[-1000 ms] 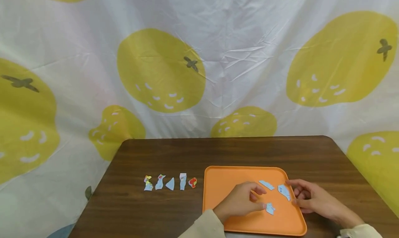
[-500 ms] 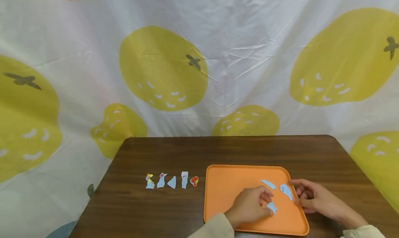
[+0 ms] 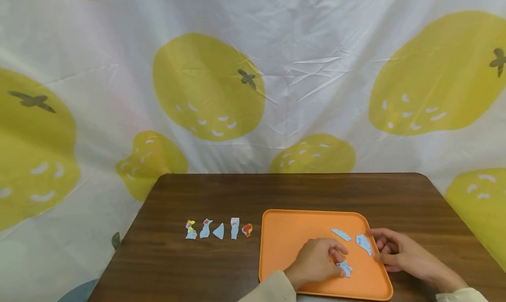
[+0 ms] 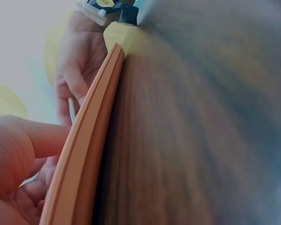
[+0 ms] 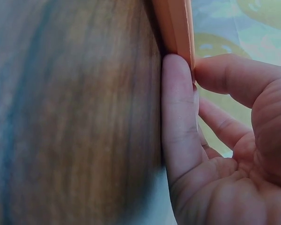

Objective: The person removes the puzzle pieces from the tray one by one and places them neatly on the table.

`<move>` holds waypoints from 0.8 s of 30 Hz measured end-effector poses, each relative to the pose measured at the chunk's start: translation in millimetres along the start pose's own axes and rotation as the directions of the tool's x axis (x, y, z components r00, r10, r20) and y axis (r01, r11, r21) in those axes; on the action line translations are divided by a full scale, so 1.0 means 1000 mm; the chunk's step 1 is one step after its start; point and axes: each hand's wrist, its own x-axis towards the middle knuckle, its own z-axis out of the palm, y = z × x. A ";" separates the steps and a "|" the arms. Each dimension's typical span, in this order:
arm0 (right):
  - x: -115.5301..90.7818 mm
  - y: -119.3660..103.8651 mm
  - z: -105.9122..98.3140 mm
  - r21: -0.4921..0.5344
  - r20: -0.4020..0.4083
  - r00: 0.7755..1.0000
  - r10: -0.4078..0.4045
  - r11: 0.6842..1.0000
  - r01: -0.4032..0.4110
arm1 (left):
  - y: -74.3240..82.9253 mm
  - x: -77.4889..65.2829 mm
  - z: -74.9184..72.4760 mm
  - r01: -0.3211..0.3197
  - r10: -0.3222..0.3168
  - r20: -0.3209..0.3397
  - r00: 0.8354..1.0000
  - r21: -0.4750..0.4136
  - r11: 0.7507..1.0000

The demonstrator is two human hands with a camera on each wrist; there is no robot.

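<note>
Left grip (image 3: 317,260) pinches jagged, pale-blue, flat paperlike piece (image 3: 346,269) at near-right part of orange rectangular tray (image 3: 286,236); right grip (image 3: 404,252) holds tray's right rim (image 3: 387,279). Piece likely light, tear-prone; best taken by opposite edges.

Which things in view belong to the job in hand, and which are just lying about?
Likely part of the job:
orange tray, touched by the right hand
small pale-blue piece in the left hand
two other pale-blue pieces on the tray
probably, though untouched, the row of five pieces

Seemingly just surroundings:
wooden table
yellow-patterned cloth behind
</note>
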 end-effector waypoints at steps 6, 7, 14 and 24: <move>0.003 0.000 0.000 0.004 0.002 1.000 0.013 1.000 -0.013 | -0.006 -0.003 -0.006 -0.008 0.016 0.071 0.997 -0.113 0.994; 0.003 0.000 0.000 0.001 0.001 1.000 0.013 1.000 -0.013 | -0.007 -0.003 -0.007 -0.008 0.018 0.077 0.997 -0.135 0.991; 0.001 0.002 0.001 -0.014 -0.006 1.000 0.003 1.000 -0.003 | -0.011 -0.004 -0.013 0.010 0.024 0.118 0.993 -0.282 0.959; 0.000 -0.001 0.000 -0.011 -0.006 0.999 0.041 0.999 -0.041 | -0.016 -0.007 -0.028 0.097 -0.032 0.156 0.987 -0.431 0.897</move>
